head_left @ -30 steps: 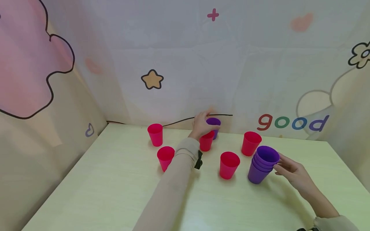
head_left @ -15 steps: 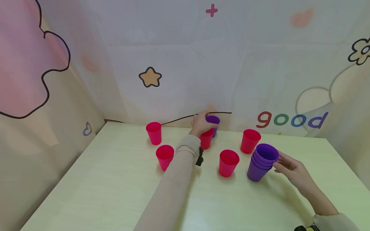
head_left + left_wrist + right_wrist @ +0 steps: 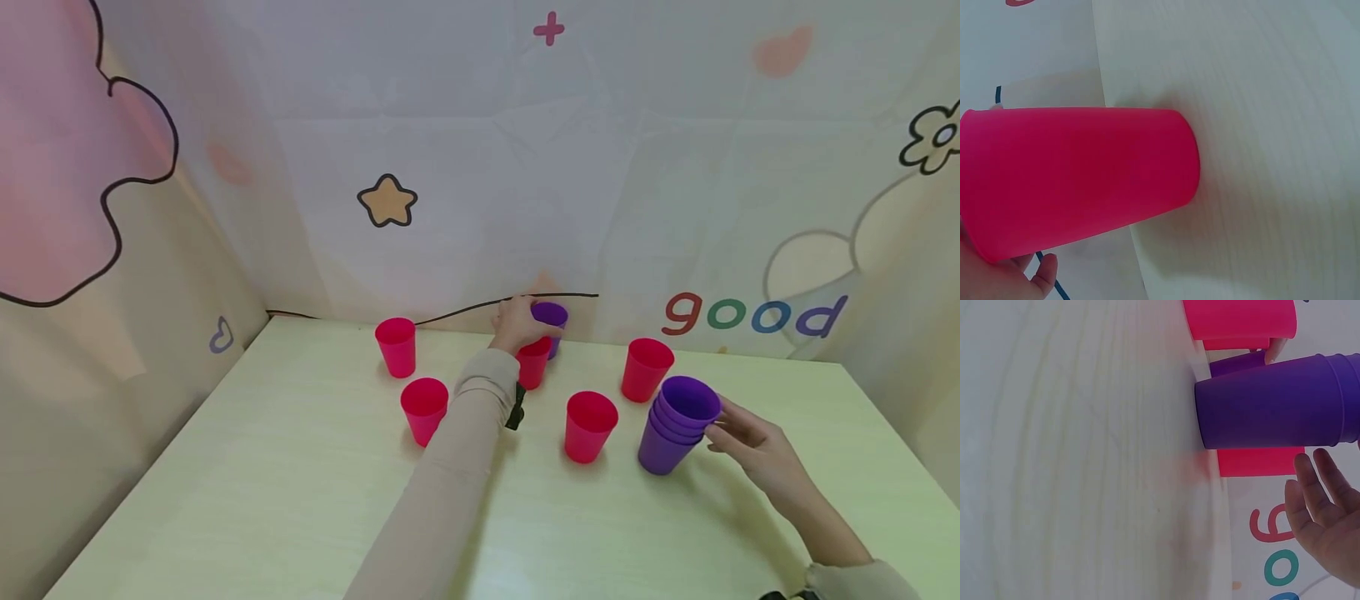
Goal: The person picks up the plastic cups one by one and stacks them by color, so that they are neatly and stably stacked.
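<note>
Fingers [image 3: 738,412] half-curled, right hand [image 3: 772,462] in pinch on purple stack [image 3: 670,433], right; left hand [image 3: 517,325] apparently likewise on purple cup [image 3: 551,314], centre.

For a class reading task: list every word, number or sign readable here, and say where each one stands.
"good": in coloured letters on the printed backdrop.
"+": a pink-red plus sign, high on the same backdrop.
A red mark at the left wrist view's top edge: too cut off to read.
No lettering shows on the red cups or purple cups.
</note>
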Motion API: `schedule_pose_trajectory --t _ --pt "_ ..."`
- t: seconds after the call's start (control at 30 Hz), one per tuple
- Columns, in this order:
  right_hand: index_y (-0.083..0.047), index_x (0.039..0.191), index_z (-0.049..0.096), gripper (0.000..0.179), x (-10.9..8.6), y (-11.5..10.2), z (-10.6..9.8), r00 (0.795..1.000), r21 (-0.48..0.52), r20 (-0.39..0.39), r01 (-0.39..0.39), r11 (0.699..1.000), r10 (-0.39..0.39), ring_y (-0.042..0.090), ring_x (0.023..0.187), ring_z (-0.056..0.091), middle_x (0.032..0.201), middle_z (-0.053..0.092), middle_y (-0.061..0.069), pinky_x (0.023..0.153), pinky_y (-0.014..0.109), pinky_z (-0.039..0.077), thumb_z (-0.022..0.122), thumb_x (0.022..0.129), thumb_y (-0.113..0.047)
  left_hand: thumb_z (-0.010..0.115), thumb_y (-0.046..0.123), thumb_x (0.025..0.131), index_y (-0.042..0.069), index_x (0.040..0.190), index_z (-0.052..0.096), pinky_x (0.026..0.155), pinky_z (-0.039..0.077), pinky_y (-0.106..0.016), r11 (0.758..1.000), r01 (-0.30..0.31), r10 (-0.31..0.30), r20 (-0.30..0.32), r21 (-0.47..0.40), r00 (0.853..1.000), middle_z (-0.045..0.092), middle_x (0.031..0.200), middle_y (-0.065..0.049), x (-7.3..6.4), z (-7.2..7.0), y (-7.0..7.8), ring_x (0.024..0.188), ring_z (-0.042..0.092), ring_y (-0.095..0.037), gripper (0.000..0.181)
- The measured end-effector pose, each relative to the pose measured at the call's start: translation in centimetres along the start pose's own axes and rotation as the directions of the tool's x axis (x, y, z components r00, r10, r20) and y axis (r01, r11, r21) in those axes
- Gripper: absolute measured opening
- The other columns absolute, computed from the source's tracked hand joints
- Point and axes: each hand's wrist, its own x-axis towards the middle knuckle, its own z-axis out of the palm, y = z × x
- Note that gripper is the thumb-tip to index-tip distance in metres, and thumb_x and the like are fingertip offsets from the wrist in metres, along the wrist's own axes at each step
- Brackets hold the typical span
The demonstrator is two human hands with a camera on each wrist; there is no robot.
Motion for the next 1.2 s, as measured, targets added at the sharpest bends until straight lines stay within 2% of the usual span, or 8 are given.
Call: schedule_pose_trajectory --t 0.2,0.4,0.73,0.93,1.2 --pt "-0.005 0.138 0.038 0.046 0.0 0.0 0.1 1.0 0.0 -0.005 0.012 1.0 -0.012 -0.002 0.086 0.059 0.107 0.056 -0.025 0.069 0.017 0.049 0.049 0.093 -0.003 0.073 0.041 0.072 0.011 0.124 0.053 0.09 0.032 -0.041 0.999 0.007 -0.007 0.02 0.032 1.0 0.054 0.115 -0.007 0.0 0.0 0.1 0.111 0.039 -0.024 0.063" --pt "-0.007 0.138 0.039 0.046 0.0 0.0 0.2 1.0 0.003 -0.004 0.025 1.0 -0.025 -0.003 0.088 0.058 0.109 0.055 -0.025 0.07 0.016 0.049 0.049 0.092 -0.003 0.072 0.04 0.073 0.011 0.123 0.053 0.09 0.032 -0.04 0.999 -0.014 0.013 0.014 0.047 1.0 0.055 0.114 -0.005 0.0 -0.3 0.3 0.11 0.039 -0.023 0.061" --pt "-0.001 0.136 0.038 0.048 0.2 -0.7 0.4 0.999 -0.053 -0.037 0.002 0.999 -0.004 -0.006 0.093 0.053 0.108 0.054 -0.024 0.073 0.014 0.047 0.053 0.091 -0.006 0.074 0.036 0.073 0.011 0.116 0.055 0.089 0.032 -0.042 0.993 -0.117 0.116 -0.031 -0.031 0.993 0.059 0.109 -0.005 -0.5 -0.7 1.2 0.106 0.045 -0.022 0.054" --pt "-0.003 0.138 0.036 0.05 0.3 -1.5 0.5 0.999 -0.056 -0.032 0.008 0.998 -0.01 -0.005 0.095 0.053 0.11 0.052 -0.024 0.075 0.014 0.046 0.053 0.092 -0.009 0.074 0.034 0.073 0.015 0.11 0.057 0.086 0.034 -0.04 0.987 -0.148 0.144 -0.055 -0.069 0.988 0.058 0.105 -0.002 -0.9 -1.0 1.9 0.104 0.043 -0.02 0.045" --pt "-0.008 0.141 0.032 0.053 0.3 -1.8 0.4 0.997 -0.094 -0.074 -0.026 0.995 0.019 -0.011 0.095 0.05 0.107 0.049 -0.027 0.074 0.011 0.044 0.052 0.093 -0.015 0.074 0.032 0.074 0.012 0.109 0.056 0.083 0.037 -0.038 0.974 -0.178 0.17 -0.065 -0.139 0.983 0.057 0.104 -0.003 -1.8 -1.9 3.0 0.104 0.043 -0.019 0.045"
